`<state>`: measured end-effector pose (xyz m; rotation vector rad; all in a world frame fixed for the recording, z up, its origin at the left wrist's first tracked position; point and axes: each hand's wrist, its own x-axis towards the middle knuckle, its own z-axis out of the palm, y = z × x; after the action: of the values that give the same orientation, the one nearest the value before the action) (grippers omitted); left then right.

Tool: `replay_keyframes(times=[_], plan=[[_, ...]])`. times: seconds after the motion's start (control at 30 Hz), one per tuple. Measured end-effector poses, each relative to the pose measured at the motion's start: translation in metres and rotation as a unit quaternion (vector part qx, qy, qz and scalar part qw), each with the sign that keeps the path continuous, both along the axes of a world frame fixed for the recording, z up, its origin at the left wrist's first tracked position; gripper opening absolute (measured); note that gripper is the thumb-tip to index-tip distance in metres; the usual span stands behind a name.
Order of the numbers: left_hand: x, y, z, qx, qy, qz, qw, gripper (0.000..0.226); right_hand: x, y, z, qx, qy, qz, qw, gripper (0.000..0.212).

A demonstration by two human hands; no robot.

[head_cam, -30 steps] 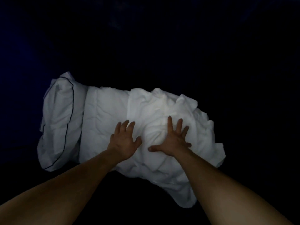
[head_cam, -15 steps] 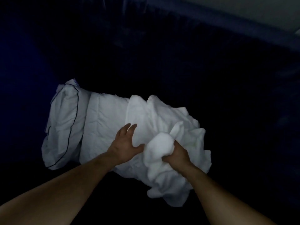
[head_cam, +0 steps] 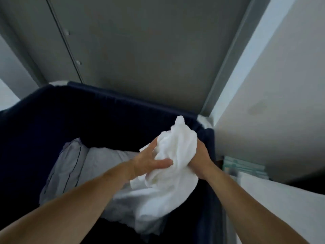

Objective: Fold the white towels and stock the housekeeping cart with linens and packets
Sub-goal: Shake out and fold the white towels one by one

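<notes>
- My right hand point(head_cam: 200, 158) has its fingers curled tightly round a bunched white towel point(head_cam: 175, 152); most of the fingers are hidden in the cloth.
- My left hand point(head_cam: 146, 161) meets the same towel from the other side, thumb laid across the front and fingers fairly straight behind a fold, pinching it.
- The towel is raised between both hands above a navy fabric bin point(head_cam: 123, 99), and its loose end hangs down into the bin.
- Inside the bin, to the left, lies a white pillowcase point(head_cam: 65, 164) with thin dark piping, with more crumpled white linen point(head_cam: 107, 157) beside it.
- Just right of the bin is a blurred stack of pale green and white items point(head_cam: 246, 166); I cannot tell what they are.
- Beyond the bin stands a grey door point(head_cam: 140, 41), with a white wall point(head_cam: 281, 76) to the right.
</notes>
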<state>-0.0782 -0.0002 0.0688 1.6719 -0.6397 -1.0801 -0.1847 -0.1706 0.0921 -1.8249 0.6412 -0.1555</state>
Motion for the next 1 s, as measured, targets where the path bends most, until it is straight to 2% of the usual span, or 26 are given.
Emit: replay_keyframes(times=[0.07, 0.17, 0.27, 0.33, 0.47, 0.57, 0.63, 0.73, 0.83, 0.93, 1.0], plan=[[-0.027, -0.014, 0.054, -0.037, -0.038, -0.002, 0.999, 0.104, -0.021, -0.01, 0.049, 0.01, -0.032, -0.004, 0.999, 0.009], [-0.064, -0.034, 0.133, -0.071, -0.111, 0.003, 0.991, 0.098, -0.05, -0.021, 0.125, 0.023, -0.096, 0.001, 0.995, 0.024], [-0.092, -0.055, 0.209, -0.083, -0.195, 0.023, 0.977, 0.088, -0.08, -0.026, 0.202, 0.032, -0.181, -0.007, 0.983, 0.021], [-0.111, -0.066, 0.254, -0.105, -0.227, 0.056, 0.967, 0.084, -0.105, -0.033, 0.248, 0.016, -0.229, -0.001, 0.973, 0.033], [-0.151, -0.088, 0.318, -0.17, -0.225, 0.095, 0.955, 0.076, -0.161, -0.051, 0.316, 0.027, -0.299, 0.009, 0.954, 0.053], [-0.179, -0.109, 0.36, -0.23, -0.216, 0.074, 0.946, 0.061, -0.206, -0.064, 0.356, 0.04, -0.339, -0.006, 0.94, 0.058], [-0.198, -0.123, 0.387, -0.263, -0.214, 0.045, 0.94, 0.063, -0.234, -0.065, 0.382, 0.02, -0.362, -0.026, 0.932, 0.06], [-0.223, -0.144, 0.421, -0.302, -0.2, -0.007, 0.932, 0.067, -0.271, -0.067, 0.418, 0.0, -0.394, -0.067, 0.917, 0.062], [-0.243, -0.16, 0.436, -0.334, -0.184, -0.054, 0.923, 0.066, -0.3, -0.075, 0.438, 0.034, -0.416, -0.1, 0.903, 0.06], [-0.26, -0.175, 0.423, -0.355, -0.166, -0.081, 0.916, 0.056, -0.326, -0.095, 0.425, 0.082, -0.404, -0.177, 0.894, 0.078], [-0.27, -0.184, 0.396, -0.342, -0.16, -0.107, 0.92, 0.06, -0.343, -0.112, 0.402, 0.105, -0.364, -0.17, 0.91, 0.068]])
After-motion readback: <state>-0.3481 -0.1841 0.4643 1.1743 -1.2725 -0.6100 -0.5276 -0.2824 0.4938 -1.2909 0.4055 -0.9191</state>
